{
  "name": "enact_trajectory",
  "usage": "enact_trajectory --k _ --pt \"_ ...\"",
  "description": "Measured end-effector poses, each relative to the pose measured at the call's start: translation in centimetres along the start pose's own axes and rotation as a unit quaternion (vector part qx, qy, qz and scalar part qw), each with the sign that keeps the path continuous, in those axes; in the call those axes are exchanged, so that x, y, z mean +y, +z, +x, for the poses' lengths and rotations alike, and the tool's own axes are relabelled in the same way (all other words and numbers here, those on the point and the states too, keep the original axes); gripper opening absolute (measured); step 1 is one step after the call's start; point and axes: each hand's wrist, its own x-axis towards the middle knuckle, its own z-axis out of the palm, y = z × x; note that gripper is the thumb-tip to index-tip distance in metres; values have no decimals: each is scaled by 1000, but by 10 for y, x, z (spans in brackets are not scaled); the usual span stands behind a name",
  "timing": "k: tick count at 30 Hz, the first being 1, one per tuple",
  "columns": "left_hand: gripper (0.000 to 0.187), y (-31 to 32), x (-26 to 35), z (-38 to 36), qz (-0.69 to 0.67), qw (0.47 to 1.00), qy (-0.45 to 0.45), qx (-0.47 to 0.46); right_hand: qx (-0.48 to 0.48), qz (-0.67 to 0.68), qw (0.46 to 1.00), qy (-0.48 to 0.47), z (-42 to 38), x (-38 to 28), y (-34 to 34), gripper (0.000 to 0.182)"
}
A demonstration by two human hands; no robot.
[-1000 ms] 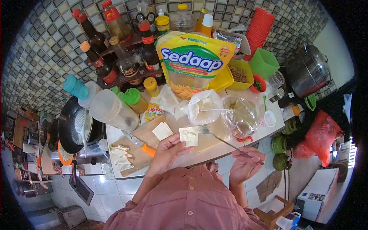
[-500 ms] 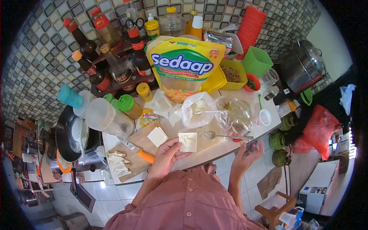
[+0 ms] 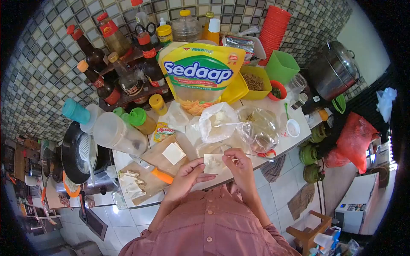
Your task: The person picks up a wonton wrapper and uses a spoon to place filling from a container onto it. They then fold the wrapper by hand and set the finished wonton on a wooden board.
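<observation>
The person's left hand (image 3: 191,174) pinches a small square pale wrapper sheet (image 3: 214,164) at its left edge, fingers clamped on it; the right hand (image 3: 240,164) has its fingers closed on the right edge. The sheet is up in front of the tabletop (image 3: 150,197), near an orange-handled knife (image 3: 152,170) on a brown cutting board (image 3: 149,184).

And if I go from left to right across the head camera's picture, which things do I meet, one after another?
Black wok, pile of folded pale pieces, stack of pale squares, held-up sheet, clear plastic bag, small white cup, red plastic bag.
</observation>
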Motion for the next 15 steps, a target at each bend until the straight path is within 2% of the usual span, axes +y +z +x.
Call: enact_trajectory --k 3,5,6,8,10,15 --pt "38 -2 3 -3 -21 1000 -1 -19 10 -9 1000 5 2 1 -2 8" --pt "55 -9 0 -5 89 992 61 -62 10 -17 999 27 2 0 -4 8" --pt "55 -7 3 -6 89 992 61 -62 0 3 1000 31 3 -3 -6 7" --pt "72 -1 13 -10 121 988 64 -78 -9 24 999 38 4 -9 -7 7" --pt "75 -5 10 -7 144 984 64 -87 -37 93 992 75 3 -18 -7 6" --pt "79 -12 3 1 162 978 78 -103 -62 88 991 80 2 -24 -8 6"
